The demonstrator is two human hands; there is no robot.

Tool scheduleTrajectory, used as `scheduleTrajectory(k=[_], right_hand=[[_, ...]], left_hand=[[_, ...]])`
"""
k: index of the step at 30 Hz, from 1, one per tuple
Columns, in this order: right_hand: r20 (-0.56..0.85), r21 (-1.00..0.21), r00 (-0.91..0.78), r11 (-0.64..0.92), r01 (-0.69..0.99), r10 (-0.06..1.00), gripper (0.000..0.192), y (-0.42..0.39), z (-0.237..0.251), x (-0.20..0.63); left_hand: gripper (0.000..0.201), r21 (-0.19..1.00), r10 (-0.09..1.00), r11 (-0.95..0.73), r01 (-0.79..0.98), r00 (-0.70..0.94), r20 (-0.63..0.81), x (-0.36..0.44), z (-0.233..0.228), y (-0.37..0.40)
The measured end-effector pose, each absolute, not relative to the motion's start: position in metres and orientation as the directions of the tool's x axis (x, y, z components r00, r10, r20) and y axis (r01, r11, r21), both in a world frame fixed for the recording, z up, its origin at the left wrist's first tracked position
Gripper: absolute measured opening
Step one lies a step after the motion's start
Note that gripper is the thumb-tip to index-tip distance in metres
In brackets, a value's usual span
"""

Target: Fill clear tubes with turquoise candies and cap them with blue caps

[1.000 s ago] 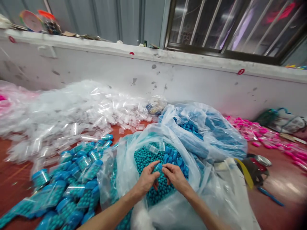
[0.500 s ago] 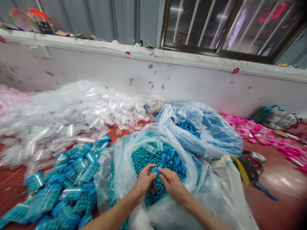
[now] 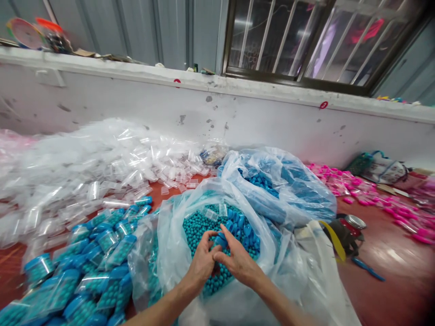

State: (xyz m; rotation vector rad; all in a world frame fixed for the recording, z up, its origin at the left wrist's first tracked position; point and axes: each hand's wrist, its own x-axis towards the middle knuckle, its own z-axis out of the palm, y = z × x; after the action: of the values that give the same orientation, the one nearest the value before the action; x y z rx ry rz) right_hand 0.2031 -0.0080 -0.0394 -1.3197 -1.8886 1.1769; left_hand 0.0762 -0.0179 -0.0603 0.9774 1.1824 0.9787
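Your left hand [image 3: 201, 262] and right hand [image 3: 238, 261] meet low center over the open bag [image 3: 176, 226] of teal beads [image 3: 197, 226], both pinched on one small tube [image 3: 220, 240] with a blue cap; the tube sits between your fingertips, just above the beads. Against a second ago the hands sit a touch lower and closer in, the right fingers now curled further over the cap end, so it reads like you're pressing the cap home on a filled tube, though fingers hide the seam. Loose blue caps [image 3: 243, 225] lie in the bag right behind the hands. Lower left: a pile of filled tubes [image 3: 98, 262], capped blue. Upper left: a big heap of clear empty tubes [image 3: 84, 172]. Behind the bead bag, center right, a second bag [image 3: 288, 190] of blue parts. Far right: pink tubes [image 3: 343, 185] strewn along the wall, plus a tape roll [image 3: 353, 222] and a blue pen [image 3: 367, 269]. Everything rests on a glossy red floor [image 3: 390, 271]. At the back, a stained white wall [image 3: 272, 122] with a cluttered ledge, and a barred window [image 3: 299, 36] at upper right.
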Motion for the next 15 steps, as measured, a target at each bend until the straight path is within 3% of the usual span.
scheduleTrajectory(k=[5,8,15], right_hand=[[-0.038,-0.758,-0.502,0.303,0.578,0.864,0.103,-0.015,-0.041,0.204],[0.074,-0.664,-0.463,0.391,0.638,0.883,0.098,-0.019,-0.049,0.199],[0.287,-0.486,-0.407,0.498,0.718,0.867,0.087,-0.027,-0.051,0.189]], left_hand=[[0.052,0.942,0.963,0.266,-0.205,0.109,-0.248,0.075,-0.056,-0.02],[0.047,0.949,0.974,0.204,-0.241,0.144,-0.173,0.074,-0.055,-0.021],[0.026,0.962,0.981,0.189,-0.197,0.085,-0.176,0.084,-0.047,-0.023]])
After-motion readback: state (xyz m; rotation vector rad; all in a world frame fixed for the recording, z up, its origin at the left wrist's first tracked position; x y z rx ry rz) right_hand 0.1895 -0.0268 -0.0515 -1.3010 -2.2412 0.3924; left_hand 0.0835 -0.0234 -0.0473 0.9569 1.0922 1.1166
